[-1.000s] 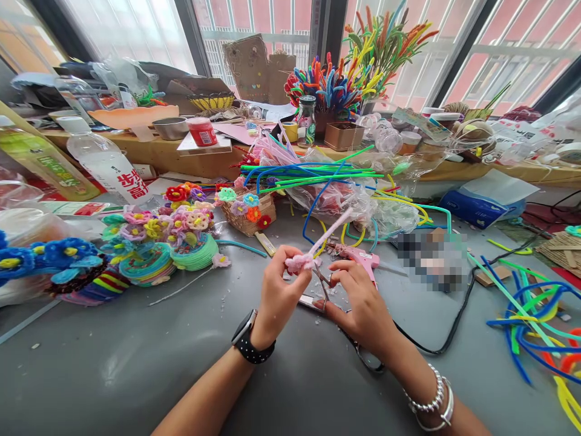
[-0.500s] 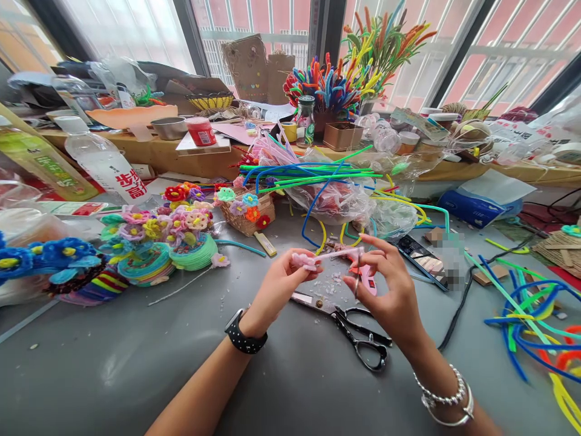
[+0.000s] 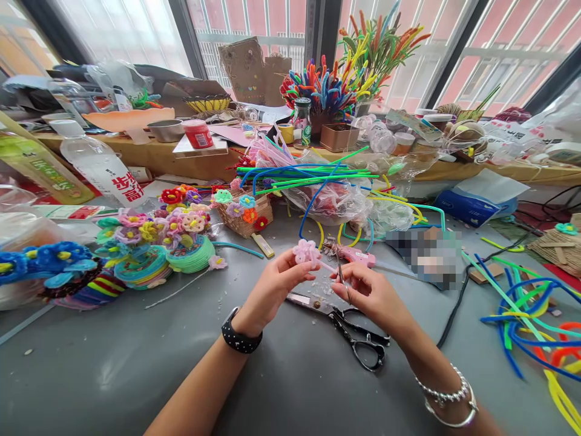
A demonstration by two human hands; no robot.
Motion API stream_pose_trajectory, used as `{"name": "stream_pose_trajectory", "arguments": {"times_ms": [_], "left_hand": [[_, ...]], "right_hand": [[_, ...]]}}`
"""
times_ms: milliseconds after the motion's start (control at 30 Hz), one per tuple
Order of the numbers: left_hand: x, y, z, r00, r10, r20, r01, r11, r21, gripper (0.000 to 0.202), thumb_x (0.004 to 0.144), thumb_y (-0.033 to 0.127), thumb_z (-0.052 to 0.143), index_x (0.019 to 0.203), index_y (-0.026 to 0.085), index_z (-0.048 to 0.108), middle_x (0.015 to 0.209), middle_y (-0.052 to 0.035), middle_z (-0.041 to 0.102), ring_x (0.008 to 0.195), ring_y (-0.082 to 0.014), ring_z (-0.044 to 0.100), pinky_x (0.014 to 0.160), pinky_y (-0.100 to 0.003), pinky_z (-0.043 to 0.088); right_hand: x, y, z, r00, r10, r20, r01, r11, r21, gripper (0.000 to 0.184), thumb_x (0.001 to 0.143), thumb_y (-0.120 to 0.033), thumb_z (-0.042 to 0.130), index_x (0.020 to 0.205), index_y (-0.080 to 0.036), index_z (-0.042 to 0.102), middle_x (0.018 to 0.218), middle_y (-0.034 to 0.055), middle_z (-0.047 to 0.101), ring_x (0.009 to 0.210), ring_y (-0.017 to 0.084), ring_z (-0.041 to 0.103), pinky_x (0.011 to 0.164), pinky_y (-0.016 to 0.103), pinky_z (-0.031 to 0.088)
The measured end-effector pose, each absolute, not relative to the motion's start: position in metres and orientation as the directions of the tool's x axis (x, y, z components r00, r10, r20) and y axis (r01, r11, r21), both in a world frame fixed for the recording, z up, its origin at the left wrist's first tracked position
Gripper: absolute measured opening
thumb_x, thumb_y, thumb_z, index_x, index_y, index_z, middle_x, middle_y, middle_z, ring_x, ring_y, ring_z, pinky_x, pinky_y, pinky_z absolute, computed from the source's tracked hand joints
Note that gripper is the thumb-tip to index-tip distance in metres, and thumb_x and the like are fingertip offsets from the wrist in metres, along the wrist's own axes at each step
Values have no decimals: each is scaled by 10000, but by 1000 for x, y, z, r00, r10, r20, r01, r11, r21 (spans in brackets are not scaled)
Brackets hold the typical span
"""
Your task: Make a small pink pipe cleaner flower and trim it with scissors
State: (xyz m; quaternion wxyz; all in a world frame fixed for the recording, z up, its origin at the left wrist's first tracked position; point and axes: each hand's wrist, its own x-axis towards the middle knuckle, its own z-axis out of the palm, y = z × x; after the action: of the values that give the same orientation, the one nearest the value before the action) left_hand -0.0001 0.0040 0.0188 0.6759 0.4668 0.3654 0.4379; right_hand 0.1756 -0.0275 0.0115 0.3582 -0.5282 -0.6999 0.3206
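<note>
Pinched in my left hand (image 3: 272, 281) is a pale pink pipe-cleaner flower (image 3: 306, 252), its petals turned upward. Its pink stem (image 3: 327, 266) points right, toward my right hand (image 3: 370, 293). The fingers of that hand are closed round slim metal small scissors (image 3: 341, 269), held upright and seen nearly edge-on where the stem ends. I cannot make out whether the blades touch the stem. Under my hands, large black-handled scissors (image 3: 358, 333) lie on the grey table (image 3: 281, 381). A pink glue gun (image 3: 358, 257) lies just behind my right fingers.
Finished flower pots (image 3: 190, 251) and a small woven basket (image 3: 247, 215) stand to the left. Green and blue pipe cleaners (image 3: 313, 175) lie across plastic bags at the back. A black cable (image 3: 458, 297) and a loose tangle of pipe cleaners (image 3: 521, 315) are on the right.
My right hand has moved down and left, and its spread fingers have drawn together round the small scissors. My left hand has tilted the flower so its petals show more.
</note>
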Motion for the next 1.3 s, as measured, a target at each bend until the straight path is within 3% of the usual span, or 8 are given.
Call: {"name": "stream_pose_trajectory", "arguments": {"times_ms": [200,400,500,600,800,1300], "left_hand": [[4,4,12,257,964,-69,-227,130,965,177,670,262,620,806,152,645,822,-37,639,622,-81,504,571,-194,391],[3,3,13,140,990,-15,-152,36,988,205,654,313,631,755,135,642,712,-30,627,579,-78,464,522,-189,360],[3,2,13,154,988,32,-82,-20,996,202,646,327,634,690,130,626,641,-12,603,538,-69,438,500,-187,346],[3,0,12,193,978,80,-15,-78,997,206,651,337,625,649,133,598,602,-7,584,533,-80,454,507,-197,355],[4,-3,14,194,951,241,224,-282,933,244,666,354,604,564,137,557,512,28,461,501,-73,390,477,-198,316],[4,-4,13,232,912,339,318,-400,859,210,713,327,569,619,139,559,542,33,447,502,-68,380,483,-191,322]], "right_hand": [[163,-31,8,-248,964,98,406,195,-893,192,728,-359,562,723,-168,559,870,35,579,634,111,475,540,223,401],[168,-29,7,-157,971,180,384,228,-895,186,723,-344,562,699,-174,492,1052,85,527,795,157,520,547,232,433],[173,-27,6,-113,942,315,519,327,-790,164,730,-335,562,751,-178,521,1028,93,533,908,201,503,631,281,448],[177,-25,3,-120,867,483,690,423,-587,182,722,-321,580,814,-168,544,959,94,557,942,228,484,784,373,404],[181,-25,1,-194,794,576,825,450,-342,209,746,-349,553,822,-155,560,908,89,579,848,215,498,746,350,406],[180,-26,5,-224,766,602,847,459,-268,188,758,-331,556,783,-146,576,891,87,591,811,211,501,734,334,400]]}}
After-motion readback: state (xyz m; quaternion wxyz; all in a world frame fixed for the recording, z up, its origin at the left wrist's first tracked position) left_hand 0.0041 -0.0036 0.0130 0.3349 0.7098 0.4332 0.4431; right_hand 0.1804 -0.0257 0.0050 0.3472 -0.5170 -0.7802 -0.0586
